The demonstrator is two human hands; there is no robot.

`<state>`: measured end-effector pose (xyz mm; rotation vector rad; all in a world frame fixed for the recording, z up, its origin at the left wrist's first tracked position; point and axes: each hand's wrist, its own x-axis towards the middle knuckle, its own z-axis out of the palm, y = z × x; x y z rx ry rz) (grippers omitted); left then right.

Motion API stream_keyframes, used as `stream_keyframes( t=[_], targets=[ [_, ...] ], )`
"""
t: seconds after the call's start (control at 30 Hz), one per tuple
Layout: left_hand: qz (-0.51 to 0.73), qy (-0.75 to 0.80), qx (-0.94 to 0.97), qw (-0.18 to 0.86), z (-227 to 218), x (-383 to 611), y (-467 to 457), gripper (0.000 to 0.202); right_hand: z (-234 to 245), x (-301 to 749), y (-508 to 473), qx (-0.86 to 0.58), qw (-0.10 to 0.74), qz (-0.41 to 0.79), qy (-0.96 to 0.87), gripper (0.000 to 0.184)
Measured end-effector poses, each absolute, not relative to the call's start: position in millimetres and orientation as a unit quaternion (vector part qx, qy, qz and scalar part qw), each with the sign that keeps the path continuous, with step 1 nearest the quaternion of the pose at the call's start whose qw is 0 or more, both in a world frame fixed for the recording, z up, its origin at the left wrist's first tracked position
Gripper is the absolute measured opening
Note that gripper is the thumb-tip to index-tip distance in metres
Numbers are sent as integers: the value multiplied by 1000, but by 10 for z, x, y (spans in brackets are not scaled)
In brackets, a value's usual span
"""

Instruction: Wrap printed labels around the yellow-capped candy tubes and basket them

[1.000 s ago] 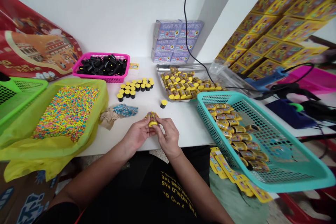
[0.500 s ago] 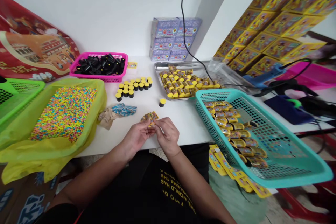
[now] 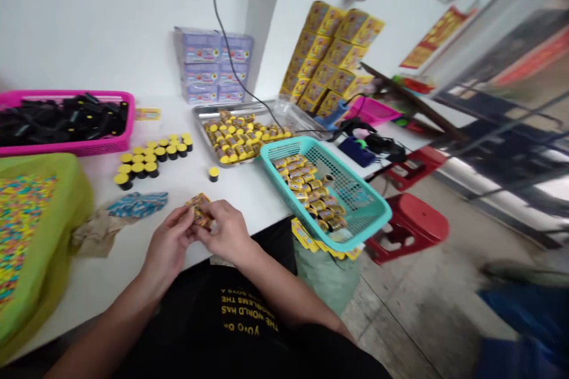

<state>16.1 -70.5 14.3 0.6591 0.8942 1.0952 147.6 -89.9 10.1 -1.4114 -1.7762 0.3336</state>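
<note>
My left hand (image 3: 169,243) and my right hand (image 3: 222,231) meet at the table's front edge, both pinching a small tube in a yellow printed wrapper (image 3: 200,211). My fingers hide much of it. Beyond them stand several black tubes with yellow caps (image 3: 151,154), and a single capped tube (image 3: 214,173) stands apart. Nearer my left hand lie a crumpled blue wrapper (image 3: 137,204) and a piece of brown paper (image 3: 100,235). A green-lined container (image 3: 66,201) of multicoloured candy beads sits at the left.
A pink basket (image 3: 66,96) holds black tubes. A steel tray (image 3: 242,136) and a teal basket (image 3: 329,195) hold wrapped yellow tubes. Stacked boxes stand behind them, with a cable hanging down the wall. Red stools (image 3: 411,225) stand on the concrete floor at right.
The whole view has swung, so the table contents sit further left and the floor shows at right. My hands still hold the yellow-wrapped tube, which is less visible behind my fingers.
</note>
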Motion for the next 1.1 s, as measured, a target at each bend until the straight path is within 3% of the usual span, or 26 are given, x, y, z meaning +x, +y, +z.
stream_keyframes(
  t=[0.1,0.2,0.27,0.4,0.53,0.63,0.8,0.93,1.1],
  targets=[
    [454,407,354,709,169,183,-749,45,198,1618,-981,-582,380,128,-707,43],
    [416,424,422,685,191,139,-776,56,400,2037,-1116,-582,392,87,-707,39],
    [417,445,461,645,164,60,-756,52,578,2478,-1221,-617,389,38,-683,36],
    [430,496,524,542,40,-154,-651,37,804,3424,-1373,-713,235,-43,-659,34],
    [410,550,573,449,4,-303,-558,35,691,3906,-1381,-737,107,-13,-667,38],
    [378,559,608,418,38,-350,-527,38,583,3957,-1411,-750,110,4,-652,43],
    [340,568,628,408,8,-421,-502,45,565,3921,-1587,-785,83,35,-614,18],
    [315,581,636,398,-57,-438,-458,44,532,3827,-1614,-767,52,113,-629,17],
    [287,585,644,401,-130,-413,-414,48,560,3837,-1561,-755,80,133,-637,11]
  ],
)
